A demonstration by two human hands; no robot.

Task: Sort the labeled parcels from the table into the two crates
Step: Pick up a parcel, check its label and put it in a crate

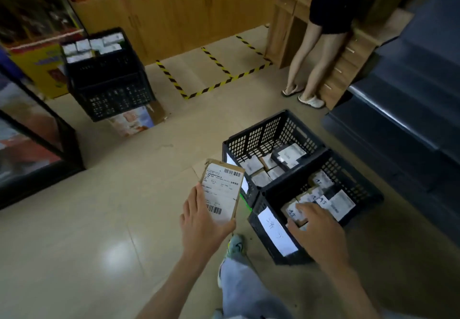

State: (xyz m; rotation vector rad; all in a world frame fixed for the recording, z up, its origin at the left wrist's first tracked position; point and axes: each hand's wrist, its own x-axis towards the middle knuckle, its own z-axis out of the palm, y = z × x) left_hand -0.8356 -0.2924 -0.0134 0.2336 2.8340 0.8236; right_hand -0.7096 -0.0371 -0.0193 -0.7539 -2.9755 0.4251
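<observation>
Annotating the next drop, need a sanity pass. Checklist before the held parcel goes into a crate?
1. Left hand grips held parcel: ok.
2. Its label faces the camera: ok. Text legible: cannot tell, blurred.
3. Right hand clear of near crate: not ok, it is on a marked parcel inside.
4. Marked parcel released: cannot tell.
5. White tag on near crate visible: ok.
6. Far crate not full to rim: ok.
</observation>
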